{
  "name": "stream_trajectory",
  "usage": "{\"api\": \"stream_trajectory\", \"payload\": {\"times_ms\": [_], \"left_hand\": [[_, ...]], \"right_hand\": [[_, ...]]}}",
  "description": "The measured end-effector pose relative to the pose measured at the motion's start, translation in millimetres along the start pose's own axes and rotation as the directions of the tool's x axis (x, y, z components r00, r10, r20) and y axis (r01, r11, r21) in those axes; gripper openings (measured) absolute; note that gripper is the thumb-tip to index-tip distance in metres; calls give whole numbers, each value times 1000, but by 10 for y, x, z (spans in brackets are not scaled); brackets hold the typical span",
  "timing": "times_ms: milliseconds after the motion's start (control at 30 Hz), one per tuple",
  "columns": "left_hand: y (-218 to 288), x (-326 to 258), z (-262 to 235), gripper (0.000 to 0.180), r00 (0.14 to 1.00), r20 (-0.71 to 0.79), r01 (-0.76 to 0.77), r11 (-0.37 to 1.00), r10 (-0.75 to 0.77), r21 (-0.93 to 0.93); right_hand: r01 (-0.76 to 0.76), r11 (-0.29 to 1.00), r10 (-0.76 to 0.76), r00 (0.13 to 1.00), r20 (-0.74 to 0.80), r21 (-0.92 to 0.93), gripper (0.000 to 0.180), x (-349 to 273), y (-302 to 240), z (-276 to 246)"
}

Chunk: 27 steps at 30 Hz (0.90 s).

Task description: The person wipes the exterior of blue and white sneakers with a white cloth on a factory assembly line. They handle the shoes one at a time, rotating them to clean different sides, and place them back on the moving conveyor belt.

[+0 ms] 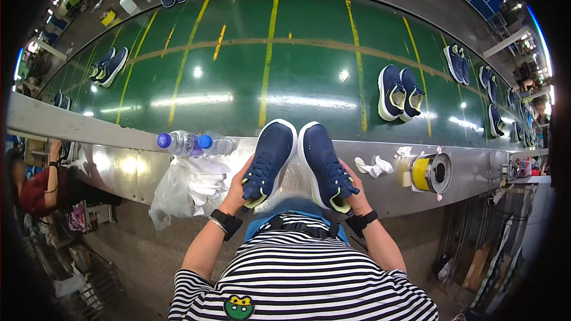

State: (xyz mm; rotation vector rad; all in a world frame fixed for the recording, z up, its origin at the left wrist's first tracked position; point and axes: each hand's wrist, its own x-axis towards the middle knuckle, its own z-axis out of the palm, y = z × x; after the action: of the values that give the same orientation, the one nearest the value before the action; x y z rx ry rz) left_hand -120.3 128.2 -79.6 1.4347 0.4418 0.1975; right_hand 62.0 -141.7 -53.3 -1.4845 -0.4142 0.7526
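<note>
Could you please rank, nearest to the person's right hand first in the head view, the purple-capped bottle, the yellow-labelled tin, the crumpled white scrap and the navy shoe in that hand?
1. Navy shoe: held in the right hand.
2. Crumpled white scrap: right, on the metal ledge.
3. Yellow-labelled tin: farther right.
4. Purple-capped bottle: across on the left.

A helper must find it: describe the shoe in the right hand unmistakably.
Find the long green belt and the metal ledge along its near edge. Over that ledge, the right hand holds the navy, white-soled shoe, toe toward the belt. Unlike its twin in the left hand, it is nearer the yellow-and-silver tin.
</note>
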Motion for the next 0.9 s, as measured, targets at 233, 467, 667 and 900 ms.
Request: {"api": "stream_trajectory", "payload": {"times_ms": [233, 467, 667, 900], "left_hand": [[280, -103, 26, 78, 979, -79, -111, 824, 185, 556], [300, -185, 117, 82, 971, -105, -90, 735, 215, 673], [362, -241, 157, 84, 965, -105, -87, 671, 241, 737], [425, -245, 141, 84, 966, -120, -81, 708, 229, 701]], "right_hand": [[119, 945, -150, 985, -80, -306, 63, -105, -117, 30], [147, 811, -252, 961, -112, -567, 68, -203, -231, 208], [117, 773, -275, 948, -163, -624, 65, -251, -216, 288], [127, 768, -309, 932, -190, -627, 63, -231, -203, 381]]}}
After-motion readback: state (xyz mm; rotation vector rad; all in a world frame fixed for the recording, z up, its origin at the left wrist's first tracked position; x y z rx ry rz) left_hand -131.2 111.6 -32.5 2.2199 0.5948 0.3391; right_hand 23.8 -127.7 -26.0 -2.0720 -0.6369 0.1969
